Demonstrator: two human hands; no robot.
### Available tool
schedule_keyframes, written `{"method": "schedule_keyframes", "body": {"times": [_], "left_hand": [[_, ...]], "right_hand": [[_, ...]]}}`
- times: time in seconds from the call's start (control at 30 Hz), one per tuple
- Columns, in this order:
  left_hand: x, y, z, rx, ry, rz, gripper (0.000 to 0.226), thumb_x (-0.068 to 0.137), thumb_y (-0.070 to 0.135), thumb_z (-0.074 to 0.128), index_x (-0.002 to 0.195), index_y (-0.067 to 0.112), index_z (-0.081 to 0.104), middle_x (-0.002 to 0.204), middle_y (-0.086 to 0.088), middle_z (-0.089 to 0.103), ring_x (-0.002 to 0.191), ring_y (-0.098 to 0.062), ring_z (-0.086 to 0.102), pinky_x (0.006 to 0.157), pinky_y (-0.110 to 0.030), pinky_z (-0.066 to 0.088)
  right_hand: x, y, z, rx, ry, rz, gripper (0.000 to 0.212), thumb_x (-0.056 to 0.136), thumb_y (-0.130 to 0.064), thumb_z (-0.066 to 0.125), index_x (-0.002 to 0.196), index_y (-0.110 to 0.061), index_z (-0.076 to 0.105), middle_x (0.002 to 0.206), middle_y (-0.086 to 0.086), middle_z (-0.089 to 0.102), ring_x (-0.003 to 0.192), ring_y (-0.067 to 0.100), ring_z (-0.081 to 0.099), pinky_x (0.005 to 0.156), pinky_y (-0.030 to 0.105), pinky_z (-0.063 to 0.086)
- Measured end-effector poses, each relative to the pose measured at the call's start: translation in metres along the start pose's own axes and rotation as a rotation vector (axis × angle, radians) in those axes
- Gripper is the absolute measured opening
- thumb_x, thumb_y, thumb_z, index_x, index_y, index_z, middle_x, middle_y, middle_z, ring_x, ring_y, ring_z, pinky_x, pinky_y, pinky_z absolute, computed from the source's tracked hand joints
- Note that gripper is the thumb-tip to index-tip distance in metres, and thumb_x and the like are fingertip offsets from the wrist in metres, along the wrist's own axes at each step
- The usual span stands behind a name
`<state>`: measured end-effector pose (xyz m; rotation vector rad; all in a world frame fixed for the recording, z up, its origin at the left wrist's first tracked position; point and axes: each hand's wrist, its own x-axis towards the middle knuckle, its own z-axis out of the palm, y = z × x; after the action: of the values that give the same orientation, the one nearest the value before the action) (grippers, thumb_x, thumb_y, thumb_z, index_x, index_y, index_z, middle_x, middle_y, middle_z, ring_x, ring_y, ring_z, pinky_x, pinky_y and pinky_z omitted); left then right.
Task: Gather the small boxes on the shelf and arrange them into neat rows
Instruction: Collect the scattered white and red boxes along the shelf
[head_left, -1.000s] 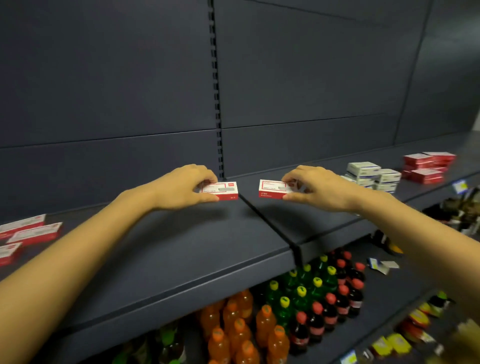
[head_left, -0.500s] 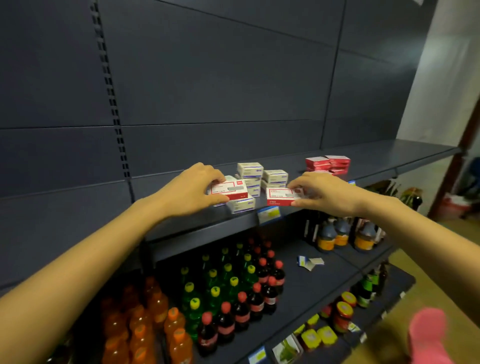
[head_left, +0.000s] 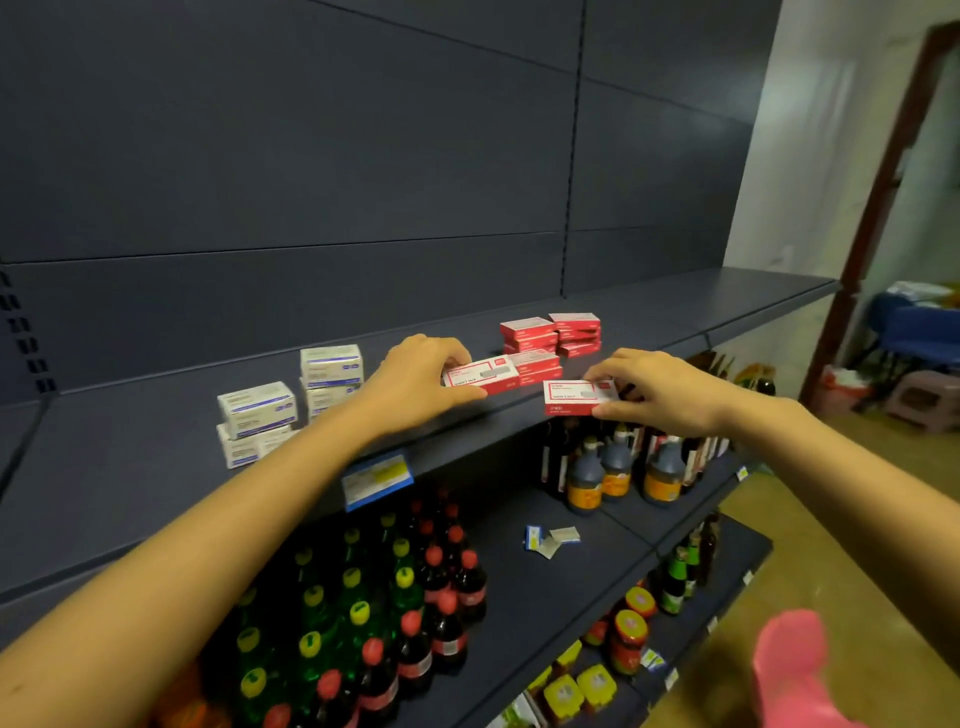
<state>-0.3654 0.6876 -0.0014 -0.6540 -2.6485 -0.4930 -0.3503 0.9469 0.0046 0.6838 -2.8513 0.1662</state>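
Two red boxes, carried: one (head_left: 480, 375) pinched in the left hand (head_left: 415, 379), one (head_left: 576, 397) pinched in the right hand (head_left: 660, 395) at the shelf (head_left: 156, 467) edge. Red stacks (head_left: 550, 338) just beyond the fingertips. Advice: set each flush against the stacks, edges aligned.

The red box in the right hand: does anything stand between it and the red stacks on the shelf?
Nothing visible does. The right hand holds its red box at the shelf's front edge; the red stacks lie just behind, across bare shelf.
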Motion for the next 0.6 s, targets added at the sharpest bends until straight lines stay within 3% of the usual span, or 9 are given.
{"method": "schedule_keyframes", "body": {"times": [0.1,0.37,0.6], "left_hand": [[0.035,0.005,0.017,0.0,-0.003,-0.012,0.04,0.08,0.038,0.067,0.109,0.012,0.061,0.112,-0.007,0.065,0.1,-0.023,0.057,0.088,-0.037,0.046],[0.107,0.014,0.067,0.047,0.007,-0.074,0.046,0.081,0.038,0.065,0.118,0.011,0.058,0.121,-0.009,0.06,0.11,-0.024,0.05,0.09,-0.032,0.038],[0.121,0.014,0.084,0.028,0.003,-0.211,0.044,0.081,0.038,0.065,0.116,0.012,0.059,0.119,-0.008,0.057,0.108,-0.021,0.052,0.09,-0.031,0.042]], "right_hand": [[0.015,0.035,-0.003,-0.001,-0.011,0.017,0.043,0.089,-0.035,0.056,0.128,-0.018,0.049,0.123,0.003,0.052,0.106,0.017,0.051,0.09,0.029,0.043],[0.054,0.118,0.0,0.089,0.06,0.04,0.048,0.088,-0.037,0.056,0.131,-0.019,0.047,0.125,0.004,0.051,0.11,0.015,0.05,0.091,0.028,0.043],[0.091,0.159,0.019,0.181,-0.018,-0.051,0.045,0.088,-0.034,0.058,0.13,-0.019,0.049,0.123,0.005,0.052,0.106,0.019,0.055,0.094,0.034,0.045]]}}
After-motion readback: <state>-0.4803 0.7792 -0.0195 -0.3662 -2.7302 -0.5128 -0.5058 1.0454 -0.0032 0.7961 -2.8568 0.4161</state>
